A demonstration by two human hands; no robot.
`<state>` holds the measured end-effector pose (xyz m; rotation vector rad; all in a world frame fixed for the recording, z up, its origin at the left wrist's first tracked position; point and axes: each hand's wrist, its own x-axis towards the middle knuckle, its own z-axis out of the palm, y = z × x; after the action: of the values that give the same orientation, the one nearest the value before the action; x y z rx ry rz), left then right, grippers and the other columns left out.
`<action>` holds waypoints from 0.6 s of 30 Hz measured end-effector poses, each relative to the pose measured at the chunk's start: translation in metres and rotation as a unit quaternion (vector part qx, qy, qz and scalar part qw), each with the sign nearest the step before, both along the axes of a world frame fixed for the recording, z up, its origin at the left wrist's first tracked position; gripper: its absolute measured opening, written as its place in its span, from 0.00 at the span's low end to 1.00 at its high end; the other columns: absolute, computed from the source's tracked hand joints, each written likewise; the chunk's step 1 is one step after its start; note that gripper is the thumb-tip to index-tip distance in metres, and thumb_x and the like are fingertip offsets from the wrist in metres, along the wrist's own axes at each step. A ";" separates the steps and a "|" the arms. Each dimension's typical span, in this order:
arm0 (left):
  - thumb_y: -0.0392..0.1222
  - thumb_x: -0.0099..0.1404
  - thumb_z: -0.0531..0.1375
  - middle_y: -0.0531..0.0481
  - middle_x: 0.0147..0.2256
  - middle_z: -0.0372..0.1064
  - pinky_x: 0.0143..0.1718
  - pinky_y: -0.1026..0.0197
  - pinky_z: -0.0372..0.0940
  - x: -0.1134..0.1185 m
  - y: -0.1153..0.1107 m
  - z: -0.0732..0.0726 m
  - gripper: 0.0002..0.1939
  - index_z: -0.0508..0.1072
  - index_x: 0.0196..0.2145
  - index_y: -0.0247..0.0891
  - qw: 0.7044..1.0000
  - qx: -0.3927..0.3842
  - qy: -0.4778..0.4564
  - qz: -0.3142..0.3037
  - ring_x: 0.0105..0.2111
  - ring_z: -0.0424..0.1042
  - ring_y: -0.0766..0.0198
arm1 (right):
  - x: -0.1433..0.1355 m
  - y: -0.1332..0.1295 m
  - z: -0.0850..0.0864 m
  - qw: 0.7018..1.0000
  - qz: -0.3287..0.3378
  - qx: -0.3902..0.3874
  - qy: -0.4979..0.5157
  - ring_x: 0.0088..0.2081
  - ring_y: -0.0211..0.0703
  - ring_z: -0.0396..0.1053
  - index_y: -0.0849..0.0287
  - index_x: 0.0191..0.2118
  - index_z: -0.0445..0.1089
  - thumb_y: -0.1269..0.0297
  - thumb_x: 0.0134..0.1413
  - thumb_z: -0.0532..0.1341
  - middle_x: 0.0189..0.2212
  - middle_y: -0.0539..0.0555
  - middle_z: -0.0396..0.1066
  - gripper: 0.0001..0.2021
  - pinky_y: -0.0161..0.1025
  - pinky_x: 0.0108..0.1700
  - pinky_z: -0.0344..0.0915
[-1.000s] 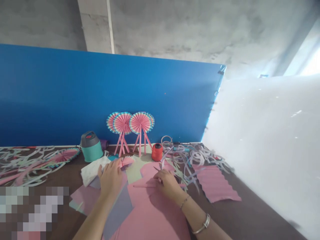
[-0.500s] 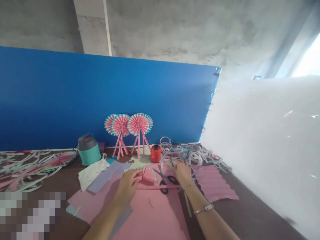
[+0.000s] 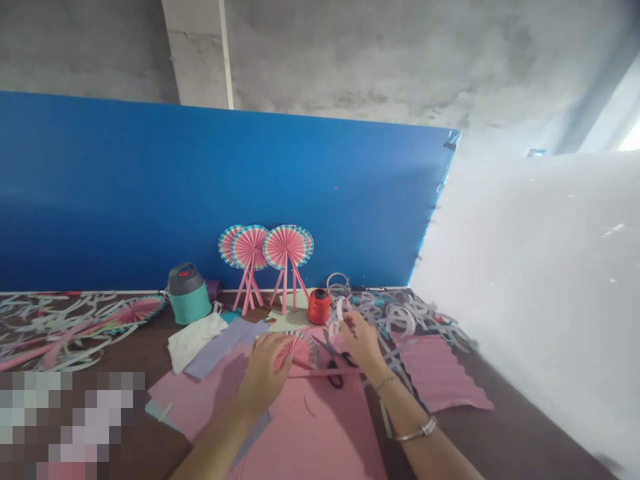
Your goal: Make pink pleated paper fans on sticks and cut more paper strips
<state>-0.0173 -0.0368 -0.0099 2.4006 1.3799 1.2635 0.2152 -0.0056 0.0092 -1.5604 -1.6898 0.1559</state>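
Has at left 1 teal jug (image 3: 190,303) with a red mark on its dark lid (image 3: 183,281); in the left hand (image 3: 267,365), with fingers narrowed, holds 1 pleated fan (image 3: 303,351) over pink sheets (image 3: 325,430); beyond black-handled scissors (image 3: 333,365), pinches 1 pale strip (image 3: 341,307) in the right hand (image 3: 361,341).

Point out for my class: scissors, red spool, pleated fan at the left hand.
Scissors (image 3: 333,365): head view, on a black handle.
Red spool (image 3: 319,310): head view, middle of its red side.
Pleated fan (image 3: 304,350): head view, on its pink pleats.

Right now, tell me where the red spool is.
In the head view, the red spool stands near mid-width on the table, just right of the upright pink fans and beyond the right hand.
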 end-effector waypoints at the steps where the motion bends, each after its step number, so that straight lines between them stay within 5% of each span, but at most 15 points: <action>1: 0.38 0.64 0.52 0.46 0.44 0.71 0.50 0.52 0.62 0.002 -0.002 0.001 0.14 0.70 0.47 0.43 1.000 0.012 -0.008 -0.006 0.46 0.67 0.58 | -0.006 -0.003 0.000 0.999 0.030 0.017 0.008 0.31 0.42 0.68 0.59 0.35 0.66 0.67 0.56 0.51 0.30 0.53 0.72 0.08 0.38 0.39 0.58; 10: 0.41 0.67 0.50 0.43 0.55 0.63 0.56 0.49 0.58 0.013 -0.010 -0.006 0.23 0.59 0.59 0.43 0.997 -0.037 -0.053 -0.048 0.56 0.61 0.56 | -0.043 -0.027 -0.008 0.975 0.165 0.108 -0.105 0.24 0.38 0.64 0.59 0.33 0.63 0.70 0.59 0.49 0.21 0.48 0.68 0.08 0.41 0.45 0.53; 18: 0.41 0.66 0.50 0.42 0.52 0.66 0.55 0.47 0.58 0.014 -0.008 -0.006 0.19 0.65 0.54 0.42 0.992 -0.044 -0.086 -0.076 0.53 0.63 0.55 | -0.045 -0.030 -0.010 0.968 0.196 0.110 -0.112 0.28 0.41 0.66 0.59 0.37 0.65 0.67 0.62 0.48 0.24 0.50 0.71 0.09 0.38 0.41 0.53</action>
<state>-0.0038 -0.0450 -0.0156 2.2308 1.1563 1.3064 0.1700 -0.0351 -0.0007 -1.1009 -2.1043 -0.0104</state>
